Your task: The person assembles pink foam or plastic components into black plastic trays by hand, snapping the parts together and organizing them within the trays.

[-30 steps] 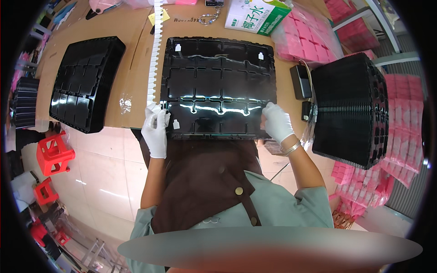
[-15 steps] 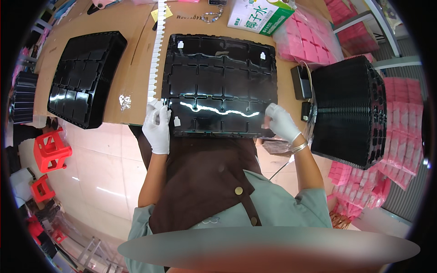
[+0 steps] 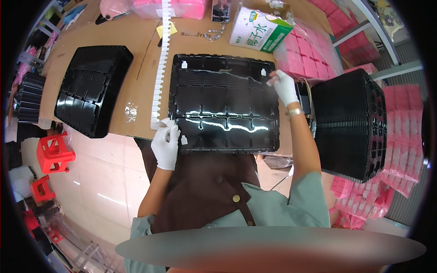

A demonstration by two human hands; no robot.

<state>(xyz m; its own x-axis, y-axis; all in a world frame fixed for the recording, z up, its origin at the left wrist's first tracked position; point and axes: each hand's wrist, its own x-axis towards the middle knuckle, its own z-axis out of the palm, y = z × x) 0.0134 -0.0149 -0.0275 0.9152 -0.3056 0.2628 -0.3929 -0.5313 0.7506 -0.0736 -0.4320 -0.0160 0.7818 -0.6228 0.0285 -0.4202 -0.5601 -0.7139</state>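
Note:
A shallow black plastic tray (image 3: 214, 98) divided into compartments lies in front of me. Small white tags (image 3: 263, 72) sit near its two far corners and its near left corner. My left hand (image 3: 165, 144), in a white glove, is closed in a pinch at the tray's left edge. It is beside the lower end of a long white notched strip (image 3: 160, 93); whatever is between its fingers is hidden. My right hand (image 3: 284, 89), gloved with bare fingertips, hovers by the tray's far right edge near a tag. Its fingers are bent and slightly apart, with nothing visible in them.
At left stands a black tray stack (image 3: 88, 88); a taller stack of black trays (image 3: 348, 125) is at right. Behind are a white-green carton (image 3: 259, 27), bagged pink pieces (image 3: 307, 50), a phone (image 3: 221, 10) and a bead strap. Red stools (image 3: 54, 152) stand on the floor.
My right hand has moved from the tray's near right corner up to its far right side. My left hand stays pinched at the left edge. The whole view has shifted slightly.

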